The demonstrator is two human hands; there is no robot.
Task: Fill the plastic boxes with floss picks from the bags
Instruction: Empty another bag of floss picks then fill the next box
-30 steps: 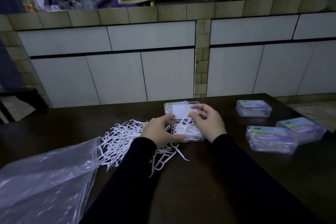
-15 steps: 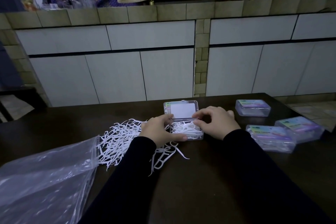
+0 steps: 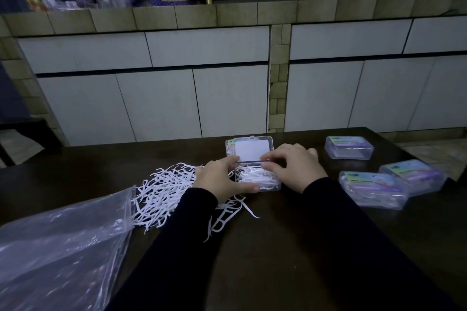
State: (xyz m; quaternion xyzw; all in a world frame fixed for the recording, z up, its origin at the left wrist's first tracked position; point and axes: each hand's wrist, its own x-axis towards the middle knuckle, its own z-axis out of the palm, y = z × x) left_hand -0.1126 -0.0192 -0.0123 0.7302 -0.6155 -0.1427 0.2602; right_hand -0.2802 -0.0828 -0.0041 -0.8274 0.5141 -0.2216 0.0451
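From my remote view, the open plastic box (image 3: 257, 179) sits on the dark wooden table (image 3: 290, 247), just in front of both hands. It is a clear, rigid, rectangular case with rounded corners; its hinged lid (image 3: 251, 150) stands tilted back, with a flat white rectangular card showing through it. The tray holds a layer of thin white floss picks (image 3: 255, 176).

The left hand (image 3: 219, 179) grips the box's left side, fingers curled over the far left edge and thumb laid along the near wall. The right hand (image 3: 294, 168) has its fingers curled, fingertips (image 3: 265, 161) pinching at the hinge line where lid meets tray; I cannot tell whether they also touch the picks.

Left of the box, touching the left wrist, I see a loose tangled heap of floss picks (image 3: 164, 192), slender white curved plastic pieces, spilling from the mouth of a crinkled transparent plastic bag (image 3: 63, 247) lying flat at the near left.

To the right, well apart from the hands, three closed plastic boxes rest on the table: one (image 3: 349, 148) farther back, and two (image 3: 371, 190) (image 3: 414, 177) nearer, touching each other. Each is translucent with a purple-tinted label on the lid.

Behind the table I see smooth white cabinet panels (image 3: 156, 106) framed by matte beige tile strips.
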